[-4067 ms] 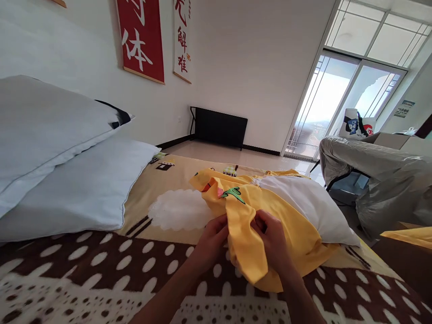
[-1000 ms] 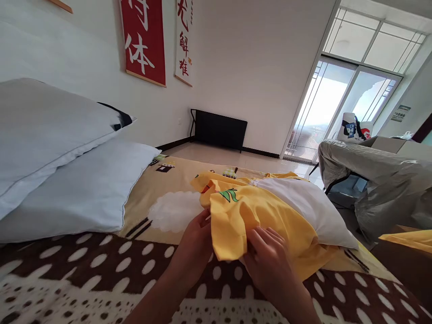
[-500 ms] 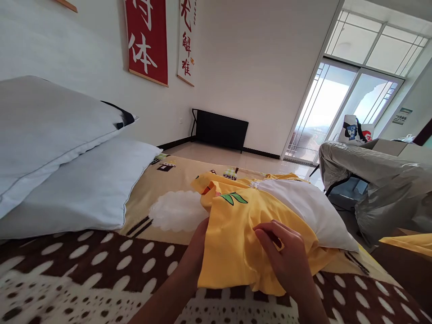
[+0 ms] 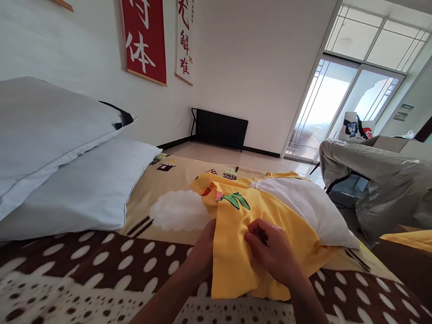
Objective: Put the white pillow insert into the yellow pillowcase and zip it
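A yellow pillowcase (image 4: 236, 252) with a green leaf print lies bunched on the bed in front of me. A white pillow (image 4: 307, 207) sits against it on the right, partly covered by the yellow cloth. My left hand (image 4: 205, 245) reaches behind the cloth's left edge, and its fingers are hidden there. From above, my right hand (image 4: 270, 247) pinches a fold of the pillowcase between thumb and fingers. The cloth's near edge hangs loosely below both hands.
Two white pillows (image 4: 84, 180) are stacked at the left. Beneath everything spreads a patterned blanket (image 4: 111, 256) in brown, cream and beige. Plastic-wrapped furniture (image 4: 388, 180) stands at the right, with a piece of yellow cloth (image 4: 410, 240) nearer. A black folded panel (image 4: 221, 129) leans by the far wall.
My right hand has shifted left along the pillowcase, closer to my left hand. The cloth's left edge has moved slightly right, and my left hand has gone with it.
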Demonstrator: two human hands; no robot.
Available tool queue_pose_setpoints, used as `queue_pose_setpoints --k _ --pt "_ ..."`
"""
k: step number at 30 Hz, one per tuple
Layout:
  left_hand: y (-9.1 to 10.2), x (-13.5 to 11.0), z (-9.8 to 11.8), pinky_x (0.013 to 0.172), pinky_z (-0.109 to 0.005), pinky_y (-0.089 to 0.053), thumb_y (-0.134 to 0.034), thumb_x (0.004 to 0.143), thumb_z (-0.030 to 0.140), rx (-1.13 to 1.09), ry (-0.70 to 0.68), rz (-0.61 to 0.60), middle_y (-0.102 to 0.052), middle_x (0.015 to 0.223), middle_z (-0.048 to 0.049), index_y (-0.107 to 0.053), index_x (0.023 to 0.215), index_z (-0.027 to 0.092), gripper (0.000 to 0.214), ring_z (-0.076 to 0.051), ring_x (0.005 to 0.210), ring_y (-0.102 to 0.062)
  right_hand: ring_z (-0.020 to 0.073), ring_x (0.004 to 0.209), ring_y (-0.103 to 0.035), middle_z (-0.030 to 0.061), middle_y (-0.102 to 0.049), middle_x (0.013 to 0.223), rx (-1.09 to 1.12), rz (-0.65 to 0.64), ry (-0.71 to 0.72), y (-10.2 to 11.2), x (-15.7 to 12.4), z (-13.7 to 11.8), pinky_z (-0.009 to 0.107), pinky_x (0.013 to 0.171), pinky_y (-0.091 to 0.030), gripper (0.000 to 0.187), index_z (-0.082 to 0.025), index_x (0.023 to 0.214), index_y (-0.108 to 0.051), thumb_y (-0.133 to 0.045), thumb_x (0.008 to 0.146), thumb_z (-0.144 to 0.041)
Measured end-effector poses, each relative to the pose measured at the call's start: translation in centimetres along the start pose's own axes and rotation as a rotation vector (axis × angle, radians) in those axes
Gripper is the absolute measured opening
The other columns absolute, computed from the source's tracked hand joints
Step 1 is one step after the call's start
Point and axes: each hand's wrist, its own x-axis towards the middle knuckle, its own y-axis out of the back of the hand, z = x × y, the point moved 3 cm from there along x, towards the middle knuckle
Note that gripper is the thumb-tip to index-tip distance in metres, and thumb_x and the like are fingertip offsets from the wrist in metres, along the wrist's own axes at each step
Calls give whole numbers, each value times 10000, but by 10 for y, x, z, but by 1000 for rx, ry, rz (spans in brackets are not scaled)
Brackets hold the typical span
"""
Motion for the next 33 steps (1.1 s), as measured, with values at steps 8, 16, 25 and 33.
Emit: queue_pose_setpoints --k 8,16,25,33 --pt "0 6 1 486 -199 -417 -718 561 236 -35 -49 19 -529 579 9 -556 661 133 216 -101 554 -437 76 544 -333 -47 -384 593 370 -18 -16 -8 16 17 208 495 -273 265 -176 704 -479 -549 812 -408" --pt "7 7 10 704 -278 -482 -673 612 214 383 -243 66 -680 810 -66 -686 876 110 284 -253 818 -579 66 530 -329 -51 -378 612 637 -9 -75 -10 20 28 197 467 -273 353 -177 743 -471 -610 764 -500" --pt "2 3 14 613 -239 -452 -666 698 339 399 -132 -16 -686 784 -64 -706 854 109 281 -217 738 -579 99 616 -408 -23 -470 656 238 -92 148 -13 12 7 217 553 -347 209 -185 707 -462 -477 851 -336" --pt "1 3 6 669 -253 -471 -690 721 326 69 81 -111 -697 814 -79 -680 1005 118 352 -216 757 -631 94 597 -373 -38 -445 645 46 -68 253 -12 9 0 218 552 -297 200 -196 667 -376 -432 856 -230"
